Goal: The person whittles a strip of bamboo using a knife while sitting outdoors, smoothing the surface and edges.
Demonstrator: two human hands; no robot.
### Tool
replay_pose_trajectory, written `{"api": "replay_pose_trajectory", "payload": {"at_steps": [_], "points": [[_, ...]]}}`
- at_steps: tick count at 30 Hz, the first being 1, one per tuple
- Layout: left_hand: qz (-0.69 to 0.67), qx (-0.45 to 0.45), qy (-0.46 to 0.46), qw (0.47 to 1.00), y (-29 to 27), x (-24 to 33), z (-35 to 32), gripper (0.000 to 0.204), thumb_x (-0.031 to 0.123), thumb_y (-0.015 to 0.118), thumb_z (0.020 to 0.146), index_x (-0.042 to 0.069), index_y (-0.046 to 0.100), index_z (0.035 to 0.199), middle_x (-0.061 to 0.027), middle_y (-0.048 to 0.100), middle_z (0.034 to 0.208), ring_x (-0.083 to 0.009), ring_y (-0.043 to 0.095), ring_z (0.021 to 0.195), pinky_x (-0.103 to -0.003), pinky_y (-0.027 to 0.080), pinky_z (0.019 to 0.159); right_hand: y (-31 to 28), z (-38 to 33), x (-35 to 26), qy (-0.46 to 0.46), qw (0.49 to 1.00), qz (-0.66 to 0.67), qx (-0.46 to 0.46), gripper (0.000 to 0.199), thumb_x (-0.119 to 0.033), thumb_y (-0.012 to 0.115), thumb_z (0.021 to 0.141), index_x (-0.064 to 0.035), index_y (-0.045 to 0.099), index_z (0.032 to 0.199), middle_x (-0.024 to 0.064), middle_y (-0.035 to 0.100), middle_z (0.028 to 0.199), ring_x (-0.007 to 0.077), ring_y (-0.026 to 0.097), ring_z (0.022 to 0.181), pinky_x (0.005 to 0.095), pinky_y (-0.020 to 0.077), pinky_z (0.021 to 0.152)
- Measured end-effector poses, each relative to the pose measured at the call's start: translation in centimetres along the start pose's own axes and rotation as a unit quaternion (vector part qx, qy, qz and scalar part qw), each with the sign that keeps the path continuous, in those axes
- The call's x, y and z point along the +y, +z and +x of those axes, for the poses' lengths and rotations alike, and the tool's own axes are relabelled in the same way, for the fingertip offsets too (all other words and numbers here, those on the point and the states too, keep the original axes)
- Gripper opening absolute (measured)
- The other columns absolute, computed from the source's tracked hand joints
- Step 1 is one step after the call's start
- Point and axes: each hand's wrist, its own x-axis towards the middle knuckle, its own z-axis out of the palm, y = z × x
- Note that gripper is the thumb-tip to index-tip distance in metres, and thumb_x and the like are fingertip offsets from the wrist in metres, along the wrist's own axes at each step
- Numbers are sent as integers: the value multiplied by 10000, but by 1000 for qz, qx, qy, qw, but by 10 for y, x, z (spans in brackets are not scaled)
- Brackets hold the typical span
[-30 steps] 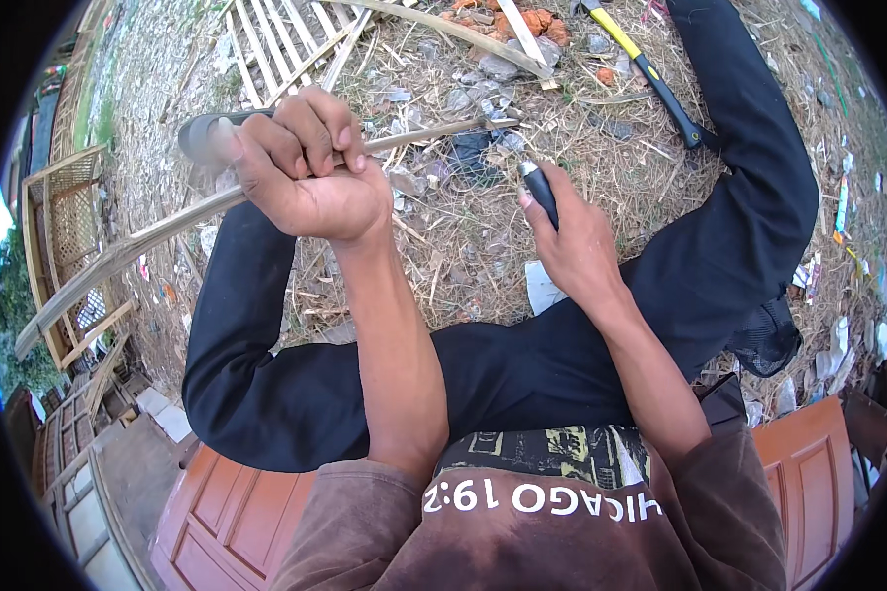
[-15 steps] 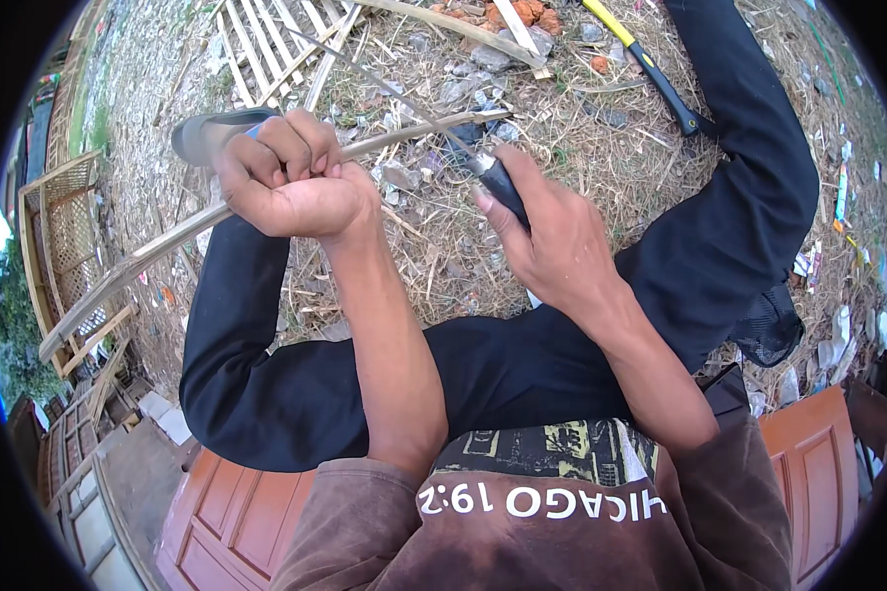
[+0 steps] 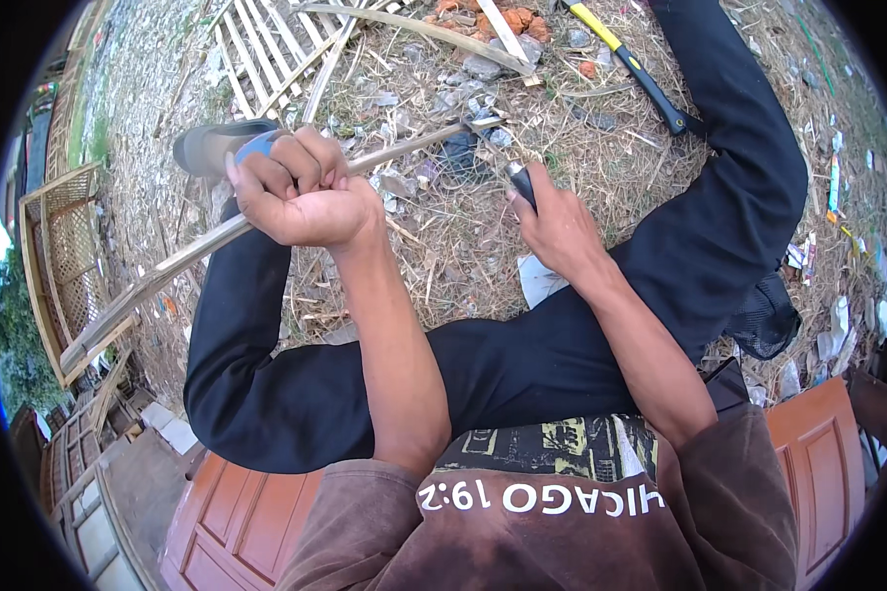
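My left hand (image 3: 310,197) is closed round a long, thin wooden stick (image 3: 192,254), which slants from the lower left up to the rubble in front of me. In my right hand (image 3: 562,231) is the black handle (image 3: 524,185) of a long-bladed knife, the fingers wrapped round it. Its blade (image 3: 493,146) points toward the stick's far end, near a dark stone; whether the two touch I cannot tell. The blade looks foreshortened and blurred.
Wooden slats nailed in a row (image 3: 266,54) lie ahead, near broken orange brick (image 3: 522,22). A tool with a yellow and black handle (image 3: 633,69) rests by my right leg. My left foot wears a sandal (image 3: 207,148). Reddish-brown door panels (image 3: 251,507) are behind me.
My right hand has shifted slightly right, and the knife blade has swung away from lying across the stick to near its far end. The stick has tilted a little; my left hand keeps its grip.
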Motion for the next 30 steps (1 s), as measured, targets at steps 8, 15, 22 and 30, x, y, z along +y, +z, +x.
{"api": "replay_pose_trajectory", "payload": {"at_steps": [8, 15, 22, 30], "points": [[6, -9, 5, 1000, 4, -1, 3, 451, 337, 392, 982, 179, 189, 612, 29, 165, 460, -87, 141, 388, -233, 104, 356, 16, -10, 0, -153, 980, 72, 104, 220, -218, 574, 950, -34, 475, 1018, 232, 615, 646, 443, 622, 586, 538, 467, 551], [-4, 1, 1, 1000, 0, 1, 1, 450, 341, 382, 992, 177, 200, 615, 31, 164, 465, -83, 140, 387, -234, 112, 344, 0, -21, -29, -188, 975, 84, 80, 272, -289, 569, 963, -48, 513, 1074, 220, 622, 695, 425, 630, 643, 502, 464, 589], [-7, 13, -26, 1000, -2, 2, -6, 467, 320, 379, 989, 187, 171, 592, 34, 153, 464, -82, 126, 380, -231, 97, 351, -1, -12, -2, -25, 999, -7, 32, 234, -249, 561, 957, -29, 493, 1000, 234, 600, 619, 459, 607, 599, 536, 467, 563], [-6, -5, -4, 1000, 1, -1, -1, 470, 334, 401, 987, 181, 179, 601, 36, 152, 461, -83, 130, 392, -233, 111, 356, 11, -4, 9, -5, 1000, -7, 27, 266, -283, 528, 982, -20, 494, 995, 223, 604, 618, 451, 610, 587, 531, 461, 535]]}}
